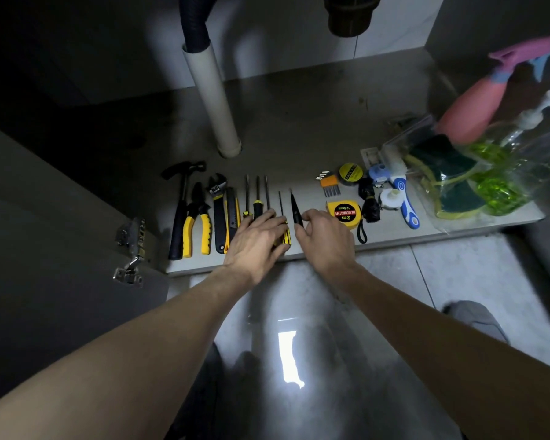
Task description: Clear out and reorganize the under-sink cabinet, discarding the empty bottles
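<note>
At the cabinet's right, a clear bag holds sponges; left hand flat, released, right hand grasping a tester.

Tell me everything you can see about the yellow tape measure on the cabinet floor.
The tape measure is a small yellow case, plastic by its look, with a round black and red label reading 2m. It lies flat, label up, near the front edge of the cabinet floor. A black wrist strap trails toward the front. The right hand overlaps its left side.

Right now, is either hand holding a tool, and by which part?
The right hand pinches the black tester screwdriver at its handle end. The left hand lies flat on the screwdriver handles, gripping nothing.
</note>
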{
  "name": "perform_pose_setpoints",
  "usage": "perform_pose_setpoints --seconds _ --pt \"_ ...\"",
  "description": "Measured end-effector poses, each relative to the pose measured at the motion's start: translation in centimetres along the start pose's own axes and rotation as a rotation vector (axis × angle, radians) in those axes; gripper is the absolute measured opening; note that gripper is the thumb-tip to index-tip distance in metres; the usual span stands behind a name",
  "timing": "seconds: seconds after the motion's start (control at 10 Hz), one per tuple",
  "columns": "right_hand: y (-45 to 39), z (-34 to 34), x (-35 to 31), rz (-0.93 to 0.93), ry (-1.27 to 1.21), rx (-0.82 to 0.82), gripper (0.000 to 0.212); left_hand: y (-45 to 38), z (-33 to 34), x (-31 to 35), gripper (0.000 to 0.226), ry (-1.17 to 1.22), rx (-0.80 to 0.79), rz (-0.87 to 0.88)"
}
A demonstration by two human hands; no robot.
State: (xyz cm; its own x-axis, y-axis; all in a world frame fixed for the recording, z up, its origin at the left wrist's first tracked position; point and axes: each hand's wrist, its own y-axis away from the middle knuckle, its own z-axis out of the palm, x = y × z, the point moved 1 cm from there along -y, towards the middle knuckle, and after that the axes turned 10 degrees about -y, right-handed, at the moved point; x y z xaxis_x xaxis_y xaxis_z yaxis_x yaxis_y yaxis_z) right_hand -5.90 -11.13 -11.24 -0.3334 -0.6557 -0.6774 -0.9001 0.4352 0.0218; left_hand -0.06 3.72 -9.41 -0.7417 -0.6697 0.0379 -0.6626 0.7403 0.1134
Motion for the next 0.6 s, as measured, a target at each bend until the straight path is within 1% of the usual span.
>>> perform_pose_setpoints --seconds 0.2,0.4,0.5,0.6 --pt "0.3 0.1 0.0 0.006 -0.019 0.007 0.032 0.0 0.3 0.0 0.047 0.008 0.03 0.011" --pt "0.4 0.2 0.1 0.022 -0.079 0.015 0.037 0.3 -0.1 0.2 0.054 0.047 0.13 -0.021" --pt "0.7 -0.5 0.0 0.05 -0.11 -0.007 0.039 1.0 -1.2 0.5 0.055 0.055 0.162 -0.038" --pt "2.2 -1.5 0.4 0.105 -0.15 -0.029 0.035 1.9 -2.4 1.0 0.047 0.046 0.156 -0.073"
